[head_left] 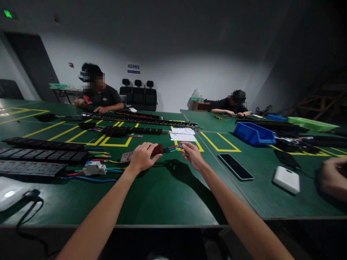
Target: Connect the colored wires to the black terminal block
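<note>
In front of me, the person's left hand grips a dark-red-ended strip near mid-desk, while the right hand pinches its coloured wires. From there, white papers lie toward one o'clock, a blue bin at two, a phone near four, socket strips at nine; a co-worker sits toward eleven.

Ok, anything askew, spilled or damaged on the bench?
No spill or obvious damage visible. Mildly odd: the phone lies at a slant on the green table, to the right of the right hand holding coloured wires; it looks out of place beside wired parts.
</note>
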Available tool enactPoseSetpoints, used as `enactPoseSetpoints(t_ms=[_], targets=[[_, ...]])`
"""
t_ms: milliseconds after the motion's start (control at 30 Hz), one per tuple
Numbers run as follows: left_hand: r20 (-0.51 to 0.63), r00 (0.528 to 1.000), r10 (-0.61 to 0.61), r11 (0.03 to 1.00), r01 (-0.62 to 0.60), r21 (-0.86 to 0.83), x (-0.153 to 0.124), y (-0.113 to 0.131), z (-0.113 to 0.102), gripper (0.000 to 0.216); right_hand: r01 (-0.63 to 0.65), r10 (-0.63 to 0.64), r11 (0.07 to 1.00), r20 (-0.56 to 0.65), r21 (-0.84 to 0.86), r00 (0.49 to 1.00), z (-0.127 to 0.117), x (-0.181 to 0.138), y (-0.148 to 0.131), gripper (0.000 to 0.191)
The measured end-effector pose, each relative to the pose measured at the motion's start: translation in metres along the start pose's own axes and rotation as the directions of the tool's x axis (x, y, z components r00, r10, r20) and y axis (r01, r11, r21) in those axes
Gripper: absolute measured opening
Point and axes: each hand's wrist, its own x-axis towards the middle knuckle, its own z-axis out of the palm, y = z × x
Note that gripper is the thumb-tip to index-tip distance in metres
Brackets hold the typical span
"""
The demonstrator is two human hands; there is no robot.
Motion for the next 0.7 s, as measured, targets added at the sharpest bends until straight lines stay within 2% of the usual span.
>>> enactPoseSetpoints(t_ms=[333, 700], targets=[[-0.018, 1.0, -0.006, 1.0, 0.006, 0.012, -0.0005, -0.0002, 0.0008, 0.053, -0.054, 0.055, 0.993, -0.003, 0.108, 0.998, -0.0001, -0.0015, -0.0044, 0.039], [-0.015, 1.0, -0.006, 1.0, 0.007, 0.023, -0.0003, -0.0004, 0.0011, 0.054, 0.02, -0.021, 0.998, 0.023, 0.054, 1.0, -0.0058, 0.0023, 0.0037, 0.039]])
